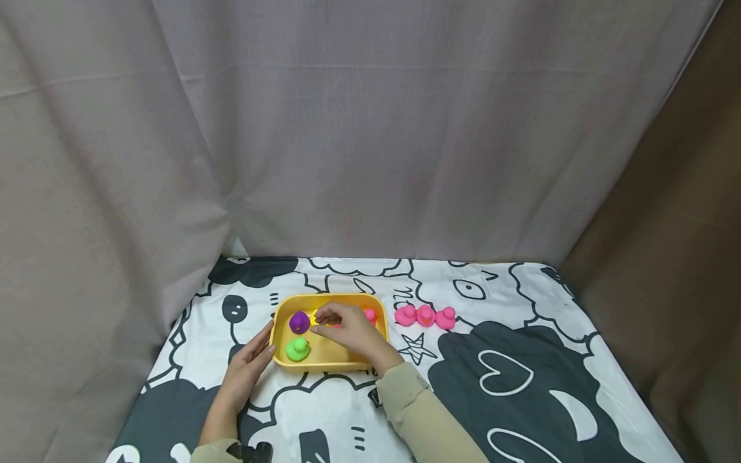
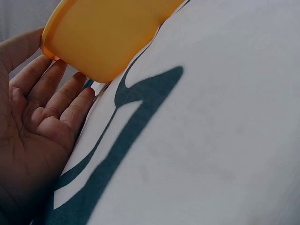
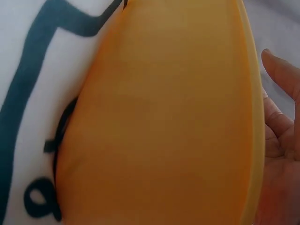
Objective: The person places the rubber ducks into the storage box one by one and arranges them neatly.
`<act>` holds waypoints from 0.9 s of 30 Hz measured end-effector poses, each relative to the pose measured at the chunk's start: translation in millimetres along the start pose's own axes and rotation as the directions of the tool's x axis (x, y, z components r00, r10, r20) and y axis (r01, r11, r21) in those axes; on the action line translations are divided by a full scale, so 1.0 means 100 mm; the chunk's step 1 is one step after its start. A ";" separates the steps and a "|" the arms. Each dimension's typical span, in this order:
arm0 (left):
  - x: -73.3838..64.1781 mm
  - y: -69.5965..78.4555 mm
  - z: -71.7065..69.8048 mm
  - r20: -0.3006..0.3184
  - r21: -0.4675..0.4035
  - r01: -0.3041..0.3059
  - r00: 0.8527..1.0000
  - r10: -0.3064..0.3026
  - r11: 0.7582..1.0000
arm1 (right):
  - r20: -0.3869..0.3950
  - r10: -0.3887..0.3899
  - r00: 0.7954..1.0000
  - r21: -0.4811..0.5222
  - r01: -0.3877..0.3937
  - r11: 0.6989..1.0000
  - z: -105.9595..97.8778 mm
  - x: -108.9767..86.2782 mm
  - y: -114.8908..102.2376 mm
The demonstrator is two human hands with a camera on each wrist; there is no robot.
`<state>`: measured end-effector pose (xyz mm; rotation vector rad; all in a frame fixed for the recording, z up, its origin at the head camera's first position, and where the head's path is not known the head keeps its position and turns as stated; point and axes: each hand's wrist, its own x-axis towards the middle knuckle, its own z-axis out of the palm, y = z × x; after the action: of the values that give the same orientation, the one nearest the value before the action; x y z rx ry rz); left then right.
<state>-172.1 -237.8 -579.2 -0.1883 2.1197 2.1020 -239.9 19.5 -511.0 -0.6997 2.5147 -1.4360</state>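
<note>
A yellow tray (image 1: 347, 360) stands on the patterned cloth, with a purple rubber duck (image 1: 299, 322) and a green rubber duck (image 1: 298, 349) in its left part. My left hand (image 1: 246, 368) touches the tray's left side with fairly straight fingers; the left wrist view shows fingertips (image 2: 79, 79) against its rim. Over the tray's middle, my right hand (image 1: 353, 328) pinches a mostly hidden yellow toy duck (image 1: 314, 317) just right of the purple one. Pink ducks (image 1: 370, 315) lie in the tray, partly covered by this hand. In the right wrist view, the tray wall hides its fingertips.
To the right of the tray, three pink rubber ducks (image 1: 425, 316) sit in a row on the cloth (image 1: 376, 437), which has black-and-white cartoon prints. A grey curtain (image 1: 370, 161) hangs behind the table, and a brown one (image 1: 666, 289) hangs at the right.
</note>
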 end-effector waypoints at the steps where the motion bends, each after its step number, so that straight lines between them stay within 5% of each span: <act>1: 0.00 0.00 0.00 -0.001 0.001 0.001 1.000 -0.001 1.000 | 0.002 -0.001 1.000 0.003 0.001 1.000 -0.01 -0.01 0.01; 19: 0.01 -0.01 0.00 -0.002 -0.009 0.003 1.000 -0.003 1.000 | -0.065 0.013 0.998 0.004 -0.013 1.000 -0.38 -0.17 0.15; 27: 0.02 -0.01 -0.01 -0.006 -0.016 0.008 1.000 -0.008 1.000 | -0.141 0.093 0.986 -0.012 -0.096 0.995 -0.57 -0.29 0.23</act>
<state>-174.1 -238.4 -580.5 -0.2044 2.1024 2.1170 -242.0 86.5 -503.1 -0.4904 2.6299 -1.4785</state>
